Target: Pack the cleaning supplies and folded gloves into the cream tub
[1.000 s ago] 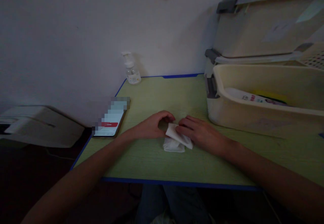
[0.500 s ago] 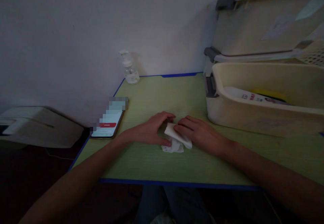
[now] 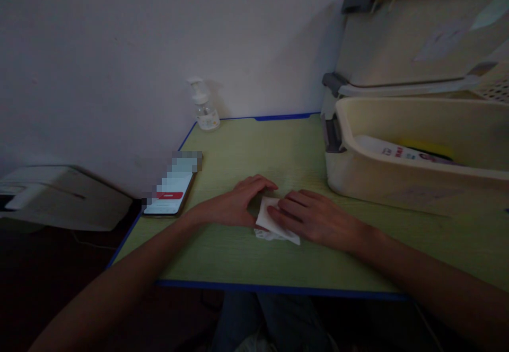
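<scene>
My right hand [image 3: 314,215] holds a folded white tissue [image 3: 272,214], its fingers bent over the top face. Beneath the tissue lies a crumpled, whitish, see-through piece [image 3: 267,234], perhaps a plastic wrapper, mostly covered. On the left side, my left hand [image 3: 242,203] rests on the table, thumb and fingers spread in a curve. Its thumb tip goes out of sight at the tissue's left edge, so I cannot tell whether it presses on the wrapper.
A phone [image 3: 175,182] with a lit screen lies at the table's left edge. At the back left stands a pump bottle [image 3: 207,113]. An open cream storage box [image 3: 382,182] on the right holds a white tube [image 3: 393,149]. The green tabletop [image 3: 222,262] has a blue rim.
My right hand has shifted slightly down, and the tissue now lies flatter over the crumpled piece. The left thumb has slipped behind the tissue's edge.
</scene>
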Demonstrator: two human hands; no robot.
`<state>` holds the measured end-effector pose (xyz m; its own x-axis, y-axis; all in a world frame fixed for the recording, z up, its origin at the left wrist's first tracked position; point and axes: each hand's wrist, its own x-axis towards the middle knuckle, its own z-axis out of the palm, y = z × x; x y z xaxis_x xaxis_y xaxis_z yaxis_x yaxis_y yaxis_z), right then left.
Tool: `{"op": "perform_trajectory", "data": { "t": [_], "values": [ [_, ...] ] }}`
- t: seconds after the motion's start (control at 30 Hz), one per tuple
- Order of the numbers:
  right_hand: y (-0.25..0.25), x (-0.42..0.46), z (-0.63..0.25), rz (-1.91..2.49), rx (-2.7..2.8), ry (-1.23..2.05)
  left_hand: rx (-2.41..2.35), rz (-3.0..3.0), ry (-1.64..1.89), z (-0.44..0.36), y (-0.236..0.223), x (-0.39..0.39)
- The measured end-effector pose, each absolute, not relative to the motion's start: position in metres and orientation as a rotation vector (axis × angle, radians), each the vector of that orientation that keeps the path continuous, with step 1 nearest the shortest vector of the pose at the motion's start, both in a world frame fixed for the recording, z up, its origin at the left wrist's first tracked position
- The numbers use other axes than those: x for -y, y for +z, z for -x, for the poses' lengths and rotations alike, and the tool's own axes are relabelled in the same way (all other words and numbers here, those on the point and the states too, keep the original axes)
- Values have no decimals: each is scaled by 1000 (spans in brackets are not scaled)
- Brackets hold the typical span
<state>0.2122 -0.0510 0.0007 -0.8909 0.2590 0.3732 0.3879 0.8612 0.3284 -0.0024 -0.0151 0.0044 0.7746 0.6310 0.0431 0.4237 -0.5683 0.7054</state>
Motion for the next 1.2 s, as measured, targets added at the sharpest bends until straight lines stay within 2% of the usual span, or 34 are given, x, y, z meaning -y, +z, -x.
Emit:
{"op": "perform_trajectory", "data": {
  "t": [0.33, 0.57, 0.9, 1.2],
  "values": [
    [3, 50, -213, 423, 2751, -522, -680, -2308, 345, 4, 6, 10],
    [-2, 46, -216, 509, 2758, -314, -576, -2092, 323, 17, 14, 5],
    [3, 46, -224, 483, 2784, -104, -785, -1951, 674, -5, 3, 18],
    [12, 47, -241, 516, 2737, 186, -681, -2562, 216, -9, 1, 35]
  ]
}}
